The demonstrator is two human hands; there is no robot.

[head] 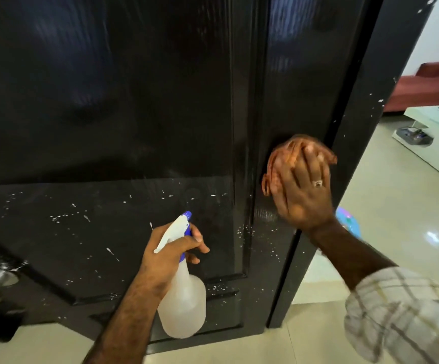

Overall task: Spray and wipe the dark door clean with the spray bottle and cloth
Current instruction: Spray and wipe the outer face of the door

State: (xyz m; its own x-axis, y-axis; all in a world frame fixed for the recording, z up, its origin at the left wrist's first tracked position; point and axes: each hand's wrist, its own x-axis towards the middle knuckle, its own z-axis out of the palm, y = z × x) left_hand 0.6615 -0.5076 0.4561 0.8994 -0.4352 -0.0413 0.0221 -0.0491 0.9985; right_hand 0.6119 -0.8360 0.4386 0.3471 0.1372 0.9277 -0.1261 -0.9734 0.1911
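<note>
L hand (172, 254) grips spray bottle (184, 306), contents unclear, R hand (303, 187) presses cloth (278, 164)

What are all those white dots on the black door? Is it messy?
Yes. White specks are spattered over the lower part of the dark door, like dried splashes. The upper panel looks free of them. The right hand presses an orange cloth higher up.

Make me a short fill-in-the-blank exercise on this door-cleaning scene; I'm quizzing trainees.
1. The right hand presses an orange cloth against the glossy dark door near its ____ edge.
2. The left hand grips the translucent white spray bottle by its ____.
3. The bottle's nozzle tip is coloured ____.

Missing words: right; neck; blue
</note>
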